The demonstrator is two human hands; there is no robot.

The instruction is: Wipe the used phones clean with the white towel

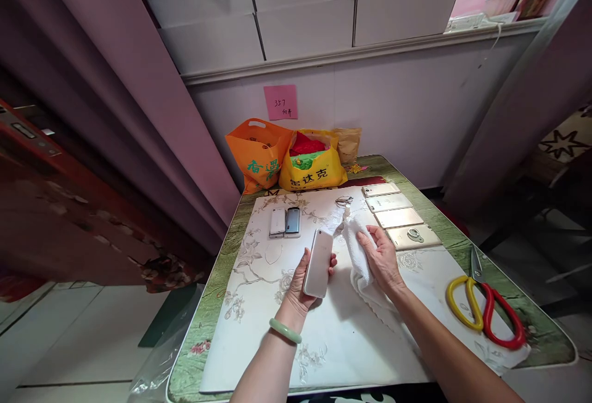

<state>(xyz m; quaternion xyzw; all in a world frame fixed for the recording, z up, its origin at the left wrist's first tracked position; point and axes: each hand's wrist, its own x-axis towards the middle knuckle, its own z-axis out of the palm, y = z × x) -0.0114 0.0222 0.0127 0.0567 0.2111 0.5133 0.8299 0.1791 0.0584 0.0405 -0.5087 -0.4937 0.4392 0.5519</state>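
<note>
A purple curtain [152, 82] hangs at my left as a pale wall [383, 95] rises behind my table [194, 329] on tiled floor [74, 347].

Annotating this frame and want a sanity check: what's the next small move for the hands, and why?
Probably bring the white cloth leftward onto the phone. The left hand holds the phone with its back facing the camera, while the right hand grips the cloth right beside it, not over that back.

Pale phone [318, 265], back up, in left hand [299, 283], beside white cloth [359, 261]
</note>
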